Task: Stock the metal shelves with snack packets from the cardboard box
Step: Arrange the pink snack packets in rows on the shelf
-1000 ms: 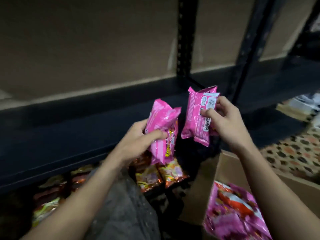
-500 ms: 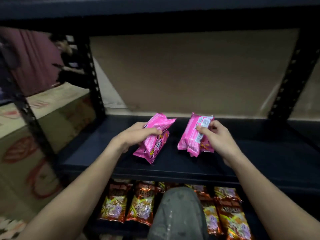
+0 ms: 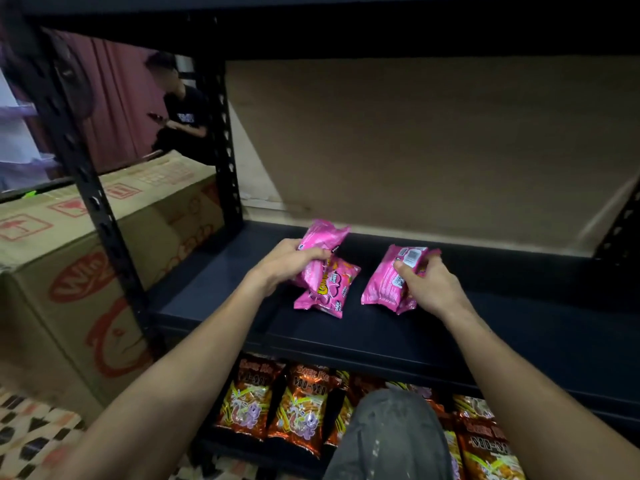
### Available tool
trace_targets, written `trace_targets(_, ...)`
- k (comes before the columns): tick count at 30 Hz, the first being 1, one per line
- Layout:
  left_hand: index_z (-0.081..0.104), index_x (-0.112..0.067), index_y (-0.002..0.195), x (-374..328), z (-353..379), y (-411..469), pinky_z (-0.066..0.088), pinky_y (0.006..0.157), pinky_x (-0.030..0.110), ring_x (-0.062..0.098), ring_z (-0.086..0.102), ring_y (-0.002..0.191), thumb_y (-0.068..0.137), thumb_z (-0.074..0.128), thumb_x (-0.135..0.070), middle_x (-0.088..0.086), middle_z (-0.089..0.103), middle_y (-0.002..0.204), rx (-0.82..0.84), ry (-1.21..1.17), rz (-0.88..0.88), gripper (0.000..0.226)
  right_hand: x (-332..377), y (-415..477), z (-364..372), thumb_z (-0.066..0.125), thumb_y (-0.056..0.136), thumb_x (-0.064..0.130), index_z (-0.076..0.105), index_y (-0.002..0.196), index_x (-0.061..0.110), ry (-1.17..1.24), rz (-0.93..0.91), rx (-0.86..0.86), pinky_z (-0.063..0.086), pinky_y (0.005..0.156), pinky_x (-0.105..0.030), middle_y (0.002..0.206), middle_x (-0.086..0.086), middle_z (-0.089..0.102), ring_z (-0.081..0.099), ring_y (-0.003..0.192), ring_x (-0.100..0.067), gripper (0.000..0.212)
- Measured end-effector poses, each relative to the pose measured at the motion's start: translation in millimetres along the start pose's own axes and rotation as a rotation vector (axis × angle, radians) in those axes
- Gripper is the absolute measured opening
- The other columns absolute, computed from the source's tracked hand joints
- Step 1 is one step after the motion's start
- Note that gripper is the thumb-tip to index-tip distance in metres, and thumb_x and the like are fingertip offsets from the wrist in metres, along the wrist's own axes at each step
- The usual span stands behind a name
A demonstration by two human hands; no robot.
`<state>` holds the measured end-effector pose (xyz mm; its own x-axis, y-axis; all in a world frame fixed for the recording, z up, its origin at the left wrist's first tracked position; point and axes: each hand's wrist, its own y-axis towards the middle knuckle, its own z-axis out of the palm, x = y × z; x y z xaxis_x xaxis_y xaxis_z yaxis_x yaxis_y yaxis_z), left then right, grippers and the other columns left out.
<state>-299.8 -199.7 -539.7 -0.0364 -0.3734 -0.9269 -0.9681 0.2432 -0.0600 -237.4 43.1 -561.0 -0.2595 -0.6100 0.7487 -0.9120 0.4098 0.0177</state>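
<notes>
My left hand [image 3: 289, 263] grips pink snack packets [image 3: 329, 282], two of them showing, their lower ends on the dark metal shelf [image 3: 346, 334]. My right hand [image 3: 426, 289] holds another pink packet [image 3: 388, 282] by its upper edge, label side facing me, its bottom touching the shelf to the right of the first ones. Both hands reach over the shelf's front edge. The source cardboard box is out of view.
Orange snack packets [image 3: 298, 410] fill the shelf below. My knee [image 3: 391, 438] is in front of them. A large printed cardboard carton [image 3: 69, 271] stands left of the black upright post [image 3: 86, 188]. A brown backboard [image 3: 415, 140] closes the rear. A seated person [image 3: 183, 112] is beyond.
Both hands moved forward and down with the pink packets, which now touch the shelf surface. The view has shifted left and closer to the shelf.
</notes>
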Motion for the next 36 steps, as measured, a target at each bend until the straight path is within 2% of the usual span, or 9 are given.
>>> trace_targets(3,0.07,-0.014,0.09,12,-19,-4,0.048,0.057,0.021,0.008,0.063,0.061,0.089,0.07,-0.033,-0.003,0.07,0.071,-0.116,-0.032,0.025,0.019,9,-3,2,0.055,0.092,0.059,0.034,0.144,0.009,-0.174,-0.003,-0.119,0.034,0.11,-0.052,0.152,-0.023,0.035,0.035,0.137,-0.042,0.075)
trace_targets(8,0.055,-0.01,0.116,33,-43,-5,0.052,0.056,0.023,0.011,0.066,0.068,0.078,0.082,-0.027,0.003,0.07,0.088,-0.21,-0.108,0.038,0.05,39,-33,8,0.06,0.095,0.04,0.046,0.133,0.007,-0.282,-0.283,-0.339,0.036,0.102,-0.049,0.134,-0.019,0.049,0.041,0.125,-0.039,0.053)
trace_targets(10,0.045,-0.013,0.117,36,-48,-6,0.05,0.055,0.017,0.006,0.064,0.064,0.074,0.086,-0.026,0.001,0.069,0.081,-0.228,-0.118,-0.005,0.061,46,-45,17,0.059,0.095,0.03,0.057,0.125,0.012,-0.274,-0.493,-0.264,0.04,0.101,-0.045,0.126,-0.011,0.053,0.045,0.119,-0.032,0.035)
trace_targets(15,0.056,-0.01,0.088,30,-61,2,0.048,0.043,0.019,0.01,0.059,0.045,0.079,0.081,-0.027,0.002,0.066,0.06,-0.204,-0.137,-0.066,0.032,46,-62,52,0.05,0.099,0.015,0.059,0.125,0.012,-0.362,-0.817,0.091,0.044,0.1,-0.038,0.128,-0.002,0.054,0.047,0.117,-0.021,0.028)
trace_targets(19,0.068,-0.007,0.091,30,-75,15,0.058,0.066,0.03,0.015,0.061,0.063,0.088,0.071,-0.032,0.007,0.068,0.076,-0.072,-0.009,-0.248,0.025,41,-58,66,0.045,0.102,0.016,0.047,0.141,0.01,-0.463,-0.729,0.153,0.033,0.113,-0.032,0.148,-0.006,0.045,0.04,0.136,-0.023,0.039)
trace_targets(25,0.066,-0.011,0.088,25,-86,37,0.049,0.067,0.03,0.02,0.057,0.079,0.091,0.065,-0.045,0.004,0.062,0.087,-0.031,0.425,-0.315,0.034,34,-58,73,0.04,0.105,0.035,0.042,0.148,0.02,-0.45,-0.68,0.12,0.031,0.115,-0.042,0.155,0.002,0.038,0.034,0.141,-0.019,0.045)
trace_targets(28,0.068,-0.007,0.113,18,-78,35,0.05,0.086,0.037,0.034,0.063,0.105,0.093,0.062,-0.037,0.014,0.068,0.114,-0.345,0.682,-0.149,0.036,34,-57,75,0.036,0.105,0.04,0.038,0.15,0.023,-0.502,-0.641,0.071,0.03,0.114,-0.042,0.156,0.003,0.036,0.032,0.141,-0.021,0.048)
trace_targets(31,0.067,-0.009,0.112,9,-47,9,0.046,0.084,0.042,0.039,0.06,0.104,0.095,0.053,-0.03,0.019,0.065,0.111,-0.708,0.902,0.2,0.03,35,-55,78,0.034,0.106,0.041,0.036,0.151,0.023,-0.569,-0.613,0.038,0.03,0.111,-0.042,0.156,-0.002,0.035,0.031,0.14,-0.024,0.049)
trace_targets(36,0.057,-0.018,0.127,26,3,-13,0.038,0.09,0.038,0.03,0.046,0.115,0.101,0.041,-0.039,0.009,0.049,0.127,-0.488,1.292,0.289,0.037,34,-54,84,0.042,0.103,0.04,0.045,0.146,0.019,-0.581,-0.553,-0.061,0.035,0.106,-0.044,0.148,-0.009,0.044,0.038,0.135,-0.03,0.048)
